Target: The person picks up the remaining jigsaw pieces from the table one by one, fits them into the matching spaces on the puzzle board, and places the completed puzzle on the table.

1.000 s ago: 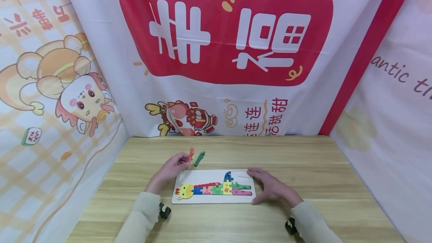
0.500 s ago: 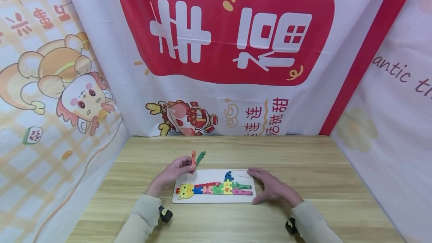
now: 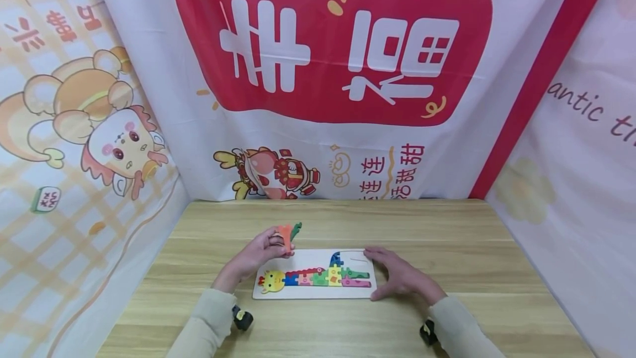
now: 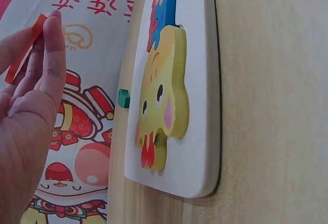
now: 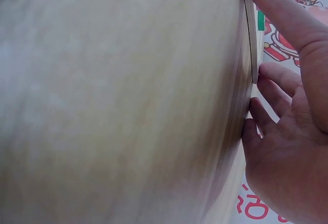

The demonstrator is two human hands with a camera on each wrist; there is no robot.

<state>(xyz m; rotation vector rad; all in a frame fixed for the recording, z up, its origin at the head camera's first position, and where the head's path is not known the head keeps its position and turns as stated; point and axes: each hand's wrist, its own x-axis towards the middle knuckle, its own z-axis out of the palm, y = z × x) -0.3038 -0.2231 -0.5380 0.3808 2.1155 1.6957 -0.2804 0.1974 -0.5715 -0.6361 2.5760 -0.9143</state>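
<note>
My left hand [image 3: 257, 254] pinches an orange puzzle piece [image 3: 285, 236] between thumb and fingers, raised just beyond the board's far left corner. In the left wrist view the orange piece [image 4: 39, 25] shows edge-on. A white puzzle board [image 3: 298, 258] lies flat, bearing a colourful giraffe puzzle [image 3: 318, 278] with its yellow head [image 4: 169, 80] at the left. My right hand [image 3: 399, 276] grips the board's right end, thumb at the near corner and fingers at the far corner. Behind the orange piece is a green puzzle piece [image 3: 296, 230] on the table, partly covered.
The board rests on a wood-grain table [image 3: 422, 231]. A printed cloth [image 3: 328, 142] hangs along the table's back edge, with more cloth on the left and right sides. A black wrist camera [image 3: 243, 319] sits at my left sleeve, another [image 3: 428, 333] at my right.
The left hand has brought the orange piece slightly nearer and to the right, and turned it so its broad face shows. The right hand and board have stayed in place.
</note>
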